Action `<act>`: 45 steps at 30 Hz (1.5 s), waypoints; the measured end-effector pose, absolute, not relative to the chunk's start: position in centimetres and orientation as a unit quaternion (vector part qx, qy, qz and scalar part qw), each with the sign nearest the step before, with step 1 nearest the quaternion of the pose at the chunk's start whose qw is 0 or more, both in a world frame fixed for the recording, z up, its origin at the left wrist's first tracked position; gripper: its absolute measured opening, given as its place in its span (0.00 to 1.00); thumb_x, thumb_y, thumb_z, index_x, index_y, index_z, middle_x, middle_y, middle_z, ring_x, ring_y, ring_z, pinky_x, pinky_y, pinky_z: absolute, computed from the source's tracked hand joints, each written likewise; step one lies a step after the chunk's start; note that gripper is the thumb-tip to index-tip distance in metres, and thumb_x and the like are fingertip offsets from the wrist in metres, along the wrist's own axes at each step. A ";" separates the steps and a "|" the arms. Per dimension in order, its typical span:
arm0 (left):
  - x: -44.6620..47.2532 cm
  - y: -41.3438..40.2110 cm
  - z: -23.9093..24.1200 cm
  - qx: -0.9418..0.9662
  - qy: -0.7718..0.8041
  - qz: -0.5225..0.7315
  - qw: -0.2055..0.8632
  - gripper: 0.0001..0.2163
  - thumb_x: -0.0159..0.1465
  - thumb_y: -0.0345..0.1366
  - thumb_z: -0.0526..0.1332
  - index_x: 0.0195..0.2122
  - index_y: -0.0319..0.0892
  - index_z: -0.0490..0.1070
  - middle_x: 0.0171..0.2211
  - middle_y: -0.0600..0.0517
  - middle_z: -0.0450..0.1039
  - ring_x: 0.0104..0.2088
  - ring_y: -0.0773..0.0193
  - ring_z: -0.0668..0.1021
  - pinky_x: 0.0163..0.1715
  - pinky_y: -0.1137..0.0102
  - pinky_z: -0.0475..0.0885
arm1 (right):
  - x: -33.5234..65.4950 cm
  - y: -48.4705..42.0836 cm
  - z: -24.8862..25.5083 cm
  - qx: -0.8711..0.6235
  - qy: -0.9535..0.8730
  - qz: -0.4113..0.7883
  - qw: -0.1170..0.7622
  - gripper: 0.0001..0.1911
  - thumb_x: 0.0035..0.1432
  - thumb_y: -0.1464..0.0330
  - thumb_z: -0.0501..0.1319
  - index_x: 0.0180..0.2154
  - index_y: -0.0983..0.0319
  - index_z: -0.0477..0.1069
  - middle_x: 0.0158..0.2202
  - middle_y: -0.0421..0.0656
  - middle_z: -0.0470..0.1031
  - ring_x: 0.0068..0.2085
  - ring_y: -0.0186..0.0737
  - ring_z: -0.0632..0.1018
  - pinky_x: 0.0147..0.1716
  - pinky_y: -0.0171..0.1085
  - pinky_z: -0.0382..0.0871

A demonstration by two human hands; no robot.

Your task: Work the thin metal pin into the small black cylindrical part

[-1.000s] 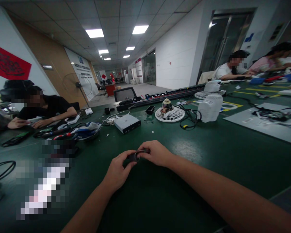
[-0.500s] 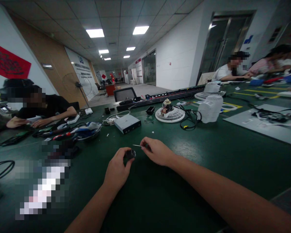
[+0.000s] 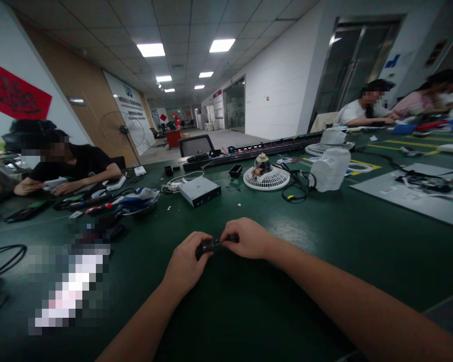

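My left hand [image 3: 184, 261] is closed round a small dark cylindrical part [image 3: 207, 246] just above the green table [image 3: 249, 311]. My right hand [image 3: 247, 237] is pinched at the part's right end, its fingertips pressed against it. Whatever thin piece the right fingers hold is hidden between the two hands. Both forearms reach in from the bottom edge.
Behind my hands lie a white box [image 3: 200, 190], a white fan grille with a motor [image 3: 266, 176], a white fan housing [image 3: 330, 168], black cables and a bowl of tools [image 3: 136, 201]. One person sits at the far left [image 3: 68, 166], others at the far right [image 3: 362, 108].
Half a second ago my right hand held a thin metal pin apart from the part. It has moved back against the part, and both hands now meet on it.
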State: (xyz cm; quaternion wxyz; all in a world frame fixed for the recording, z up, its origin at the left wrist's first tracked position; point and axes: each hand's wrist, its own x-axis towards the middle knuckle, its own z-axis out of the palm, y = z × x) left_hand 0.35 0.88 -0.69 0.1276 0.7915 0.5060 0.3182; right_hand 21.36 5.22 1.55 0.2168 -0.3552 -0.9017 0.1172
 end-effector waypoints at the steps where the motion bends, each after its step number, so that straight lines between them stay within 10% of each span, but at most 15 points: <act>1: 0.3 0.8 -0.6 0.791 0.509 0.314 0.126 0.12 0.59 0.30 0.62 0.44 0.46 0.72 0.43 0.51 0.74 0.44 0.59 0.76 0.44 0.63 0.72 | 21.3 5.3 1.4 -0.374 -0.894 0.108 0.220 0.08 0.55 0.69 0.61 0.36 0.59 0.79 0.34 0.42 0.78 0.35 0.38 0.76 0.35 0.35 0.65; 18: 0.2 1.3 -1.1 0.737 0.582 0.319 0.129 0.14 0.58 0.34 0.63 0.46 0.46 0.72 0.44 0.50 0.76 0.43 0.57 0.78 0.45 0.61 0.73 | 22.0 7.4 0.2 -0.550 -0.806 0.107 0.192 0.18 0.55 0.54 0.62 0.43 0.58 0.76 0.40 0.45 0.75 0.37 0.42 0.76 0.33 0.37 0.65; 45: 0.3 0.5 -0.2 0.815 0.447 0.343 0.139 0.15 0.57 0.27 0.64 0.44 0.46 0.74 0.43 0.51 0.77 0.45 0.60 0.78 0.48 0.63 0.73 | 19.7 5.5 -0.4 -0.420 -0.778 0.366 0.292 0.10 0.48 0.67 0.67 0.34 0.64 0.73 0.27 0.38 0.74 0.27 0.31 0.72 0.25 0.31 0.62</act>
